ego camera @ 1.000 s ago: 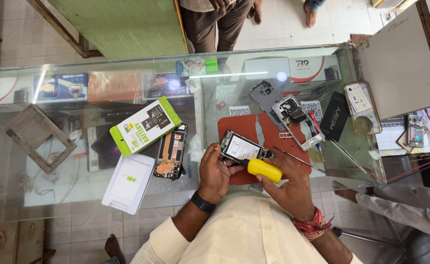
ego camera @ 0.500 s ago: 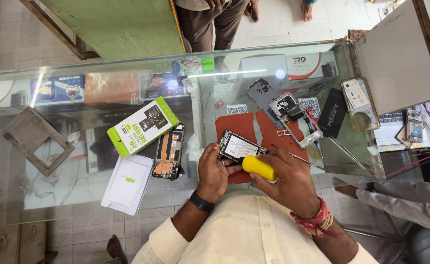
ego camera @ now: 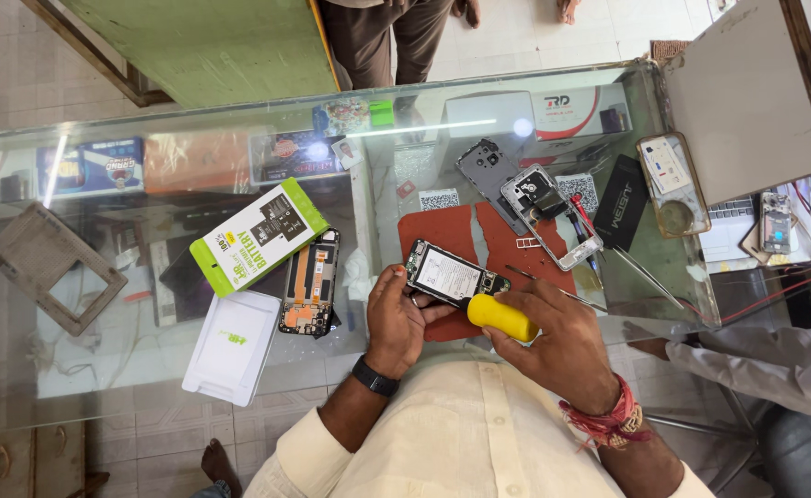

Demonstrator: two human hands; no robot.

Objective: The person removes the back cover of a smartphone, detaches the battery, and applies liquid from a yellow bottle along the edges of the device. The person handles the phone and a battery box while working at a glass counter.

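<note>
Looking down over the glass counter [ego camera: 101, 369], much is hard to read: reflections wash over the boxes under the glass, and the working tip of the yellow-handled screwdriver [ego camera: 502, 316] is hidden where it meets the opened phone [ego camera: 451, 277], so the exact point of contact cannot be told. The near edge of the phone is covered by the fingers that hold it. A second person at the right is cut off, showing only a pale sleeve [ego camera: 774, 364], and someone standing at the far side shows only brown trousers [ego camera: 391, 37].

The left hand [ego camera: 396, 314] is curled shut around the left and near sides of the opened phone, holding it just above the red work mat [ego camera: 442, 235]. The right hand [ego camera: 553, 337] is closed around the yellow handle, its fingers wrapped over it, with the handle touching the phone's right end. The two hands sit close together at the near middle of the counter.

To the left lie a phone frame with an orange interior [ego camera: 311, 281], a green and white battery box [ego camera: 258, 235] and a white tray [ego camera: 232, 346]. Farther right rest a grey back cover [ego camera: 484, 171] and a silver mid-frame [ego camera: 553, 217].
</note>
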